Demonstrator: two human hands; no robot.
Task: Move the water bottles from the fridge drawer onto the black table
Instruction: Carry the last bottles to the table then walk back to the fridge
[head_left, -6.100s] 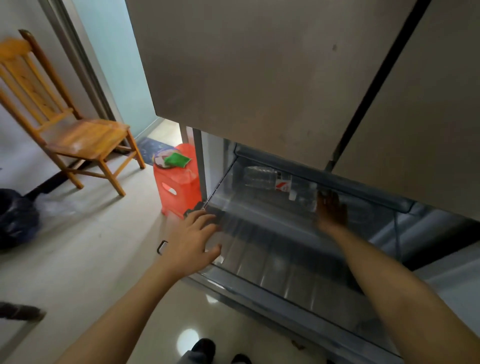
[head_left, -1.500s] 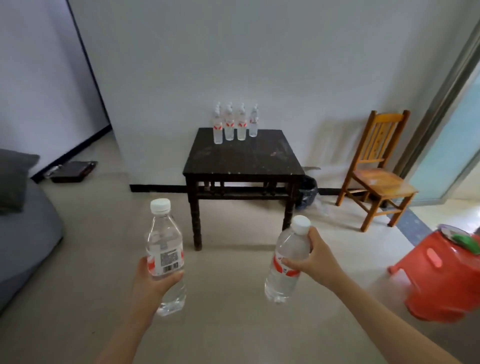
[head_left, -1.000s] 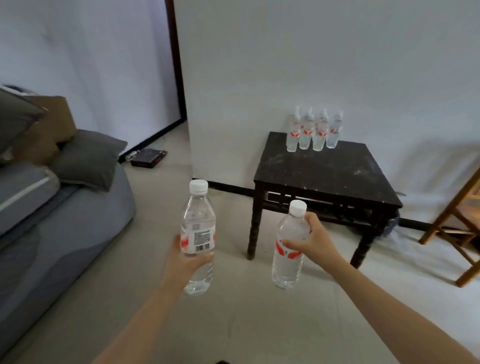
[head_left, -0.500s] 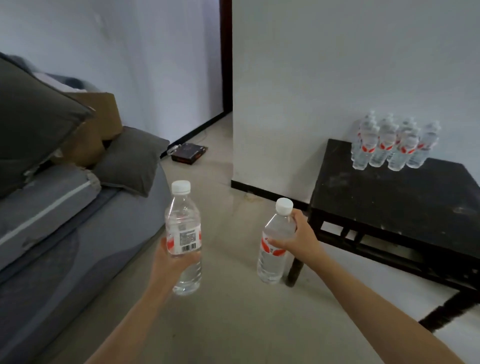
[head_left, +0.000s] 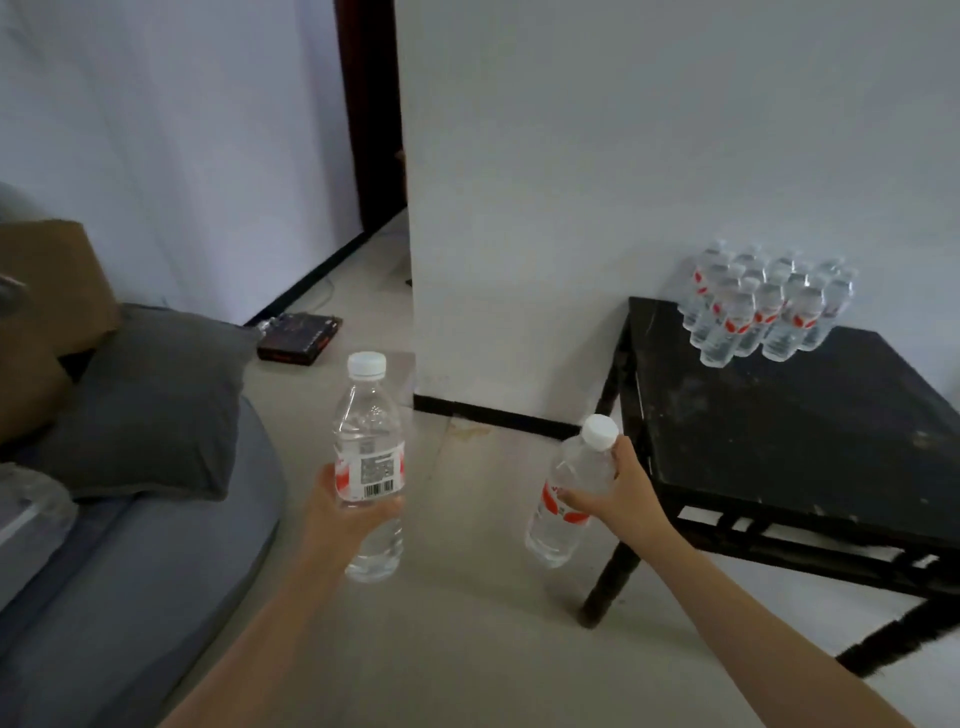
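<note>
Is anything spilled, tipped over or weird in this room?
Nothing is spilled or knocked over. The bottle in the right hand leans sideways, but its cap is on. The black table looks scuffed with pale marks, and the floor has a faint yellowish stain.

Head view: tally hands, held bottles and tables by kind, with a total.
Hands: 2, left hand, right hand
Held bottles: 2, left bottle, right bottle
Tables: 1, black table
Total: 5
</note>
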